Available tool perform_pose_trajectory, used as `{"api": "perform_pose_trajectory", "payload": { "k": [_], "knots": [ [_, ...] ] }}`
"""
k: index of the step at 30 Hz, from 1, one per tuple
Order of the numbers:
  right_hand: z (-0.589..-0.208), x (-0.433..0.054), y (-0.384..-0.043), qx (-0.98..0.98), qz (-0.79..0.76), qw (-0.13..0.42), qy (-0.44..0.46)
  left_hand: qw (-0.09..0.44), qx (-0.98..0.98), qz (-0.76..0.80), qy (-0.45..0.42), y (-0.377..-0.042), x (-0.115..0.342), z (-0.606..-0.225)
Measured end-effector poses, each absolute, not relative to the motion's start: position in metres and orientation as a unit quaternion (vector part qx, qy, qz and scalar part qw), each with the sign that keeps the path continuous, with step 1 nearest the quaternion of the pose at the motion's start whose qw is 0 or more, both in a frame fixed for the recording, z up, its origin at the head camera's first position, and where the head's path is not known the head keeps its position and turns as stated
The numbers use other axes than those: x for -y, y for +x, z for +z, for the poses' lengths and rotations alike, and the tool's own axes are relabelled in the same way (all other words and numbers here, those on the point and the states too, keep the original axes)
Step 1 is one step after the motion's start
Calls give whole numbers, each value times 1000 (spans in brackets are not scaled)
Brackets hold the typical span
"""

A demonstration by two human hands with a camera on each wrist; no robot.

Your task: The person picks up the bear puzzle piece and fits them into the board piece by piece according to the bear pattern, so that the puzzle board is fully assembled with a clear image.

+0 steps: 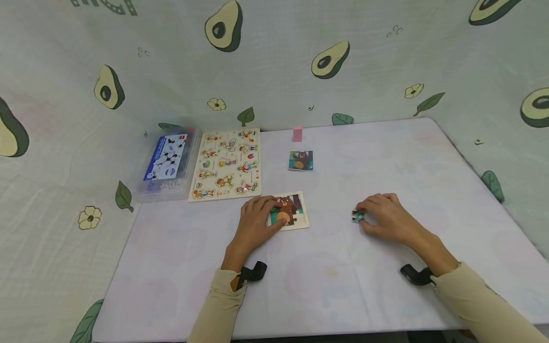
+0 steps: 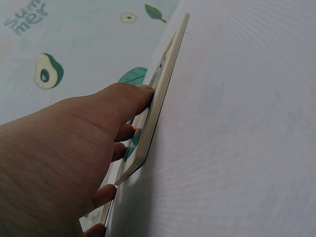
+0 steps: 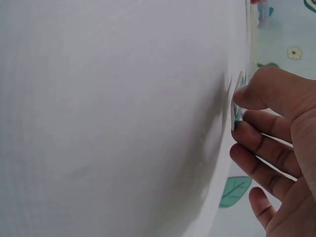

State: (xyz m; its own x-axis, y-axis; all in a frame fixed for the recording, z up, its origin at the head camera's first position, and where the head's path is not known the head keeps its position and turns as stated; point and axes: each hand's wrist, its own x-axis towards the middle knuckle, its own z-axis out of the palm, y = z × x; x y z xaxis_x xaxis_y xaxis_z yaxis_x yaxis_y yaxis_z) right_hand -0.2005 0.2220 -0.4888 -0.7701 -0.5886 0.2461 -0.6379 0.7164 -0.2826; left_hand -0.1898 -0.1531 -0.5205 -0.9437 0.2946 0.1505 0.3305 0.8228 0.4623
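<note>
The left hand [image 1: 257, 220] rests over the left part of a small framed bear puzzle [image 1: 301, 215] that lies on the table. In the left wrist view its thumb presses on the frame [image 2: 159, 101] near the edge, and other fingertips touch the picture. Out to the right, the right hand [image 1: 388, 220] pinches a small green and dark puzzle piece [image 1: 357, 217] between thumb and fingers, low over the cloth. The right wrist view shows this puzzle piece [image 3: 237, 101] edge-on, with the remaining fingers loosely bent below it.
Behind the puzzle lies a square bear picture card [image 1: 301, 161], with a pink block [image 1: 298, 134] beyond it. At the back left are a wooden board with figures [image 1: 225, 164] and a clear plastic box [image 1: 167, 162]. An avocado-print cloth [image 1: 274, 62] hangs behind the table.
</note>
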Motion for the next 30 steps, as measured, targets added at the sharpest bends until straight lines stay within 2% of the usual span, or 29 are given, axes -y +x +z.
{"api": "perform_pose_trajectory", "payload": {
  "k": [11,30],
  "knots": [
    [-485,-210,-201,913,189,85,352,30,956,-243,-164,-191,154,-525],
    [-484,-193,-202,909,196,72,361,29,957,-236,-165,-192,155,-524]
  ]
}}
